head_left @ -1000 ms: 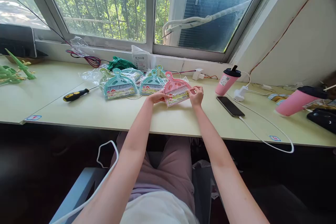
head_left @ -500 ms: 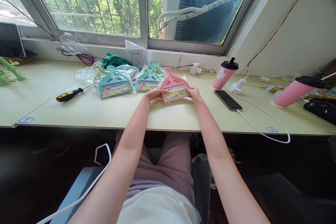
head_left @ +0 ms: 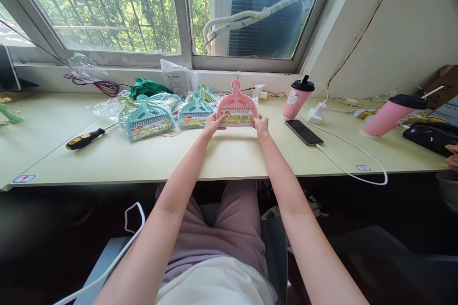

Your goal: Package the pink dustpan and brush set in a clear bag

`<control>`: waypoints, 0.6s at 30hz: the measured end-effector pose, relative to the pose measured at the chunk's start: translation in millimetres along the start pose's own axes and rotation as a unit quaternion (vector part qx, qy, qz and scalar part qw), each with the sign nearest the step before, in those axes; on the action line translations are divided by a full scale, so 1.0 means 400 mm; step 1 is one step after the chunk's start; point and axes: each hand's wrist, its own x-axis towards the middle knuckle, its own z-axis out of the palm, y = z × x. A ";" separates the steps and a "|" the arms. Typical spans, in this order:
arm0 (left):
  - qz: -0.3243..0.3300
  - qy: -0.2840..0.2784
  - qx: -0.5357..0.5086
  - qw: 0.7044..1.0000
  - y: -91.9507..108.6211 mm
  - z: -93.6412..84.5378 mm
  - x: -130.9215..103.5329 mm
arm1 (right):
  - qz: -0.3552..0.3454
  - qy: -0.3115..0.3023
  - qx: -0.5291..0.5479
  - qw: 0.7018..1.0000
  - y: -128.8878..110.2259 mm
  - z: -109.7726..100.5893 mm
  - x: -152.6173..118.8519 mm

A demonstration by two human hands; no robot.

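Observation:
A pink dustpan and brush set in a clear wrapper, with a printed label along its lower edge, is between my two hands. My left hand grips its lower left corner, and my right hand grips its lower right corner. The set's handle points toward the window. Just left of it lies a blue dustpan and brush set, with a green one behind. Another blue set lies farther left, partly over other wrapped sets.
A screwdriver lies at left. On the right are a phone with a white charging cable, a pink cup, a second pink cup and a black pouch. Another person's hand shows at the right edge.
The pink set, tilted before, is now level and slightly farther toward the window, with both hands still on it. The view has shifted, and another person's hand now shows at the right.

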 end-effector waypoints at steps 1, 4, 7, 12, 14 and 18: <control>-0.008 0.010 0.002 1.000 -0.001 -0.005 0.006 | 0.006 -0.005 -0.020 1.000 -0.003 0.005 -0.005; -0.020 0.056 0.013 0.998 -0.003 -0.013 0.017 | 0.019 -0.037 -0.051 0.998 -0.010 0.015 -0.018; -0.018 0.109 0.049 0.993 -0.012 -0.011 0.023 | 0.014 -0.071 -0.056 0.996 -0.014 0.019 -0.028; -0.006 0.146 0.104 0.984 -0.027 -0.010 0.029 | -0.009 -0.074 -0.091 0.993 -0.017 0.021 -0.037; 0.004 0.142 0.101 0.985 -0.028 -0.011 0.031 | -0.014 -0.079 -0.102 0.992 -0.022 0.023 -0.041; -0.002 0.094 0.056 0.994 -0.023 -0.009 0.027 | 0.022 -0.091 -0.096 0.991 -0.036 0.027 -0.049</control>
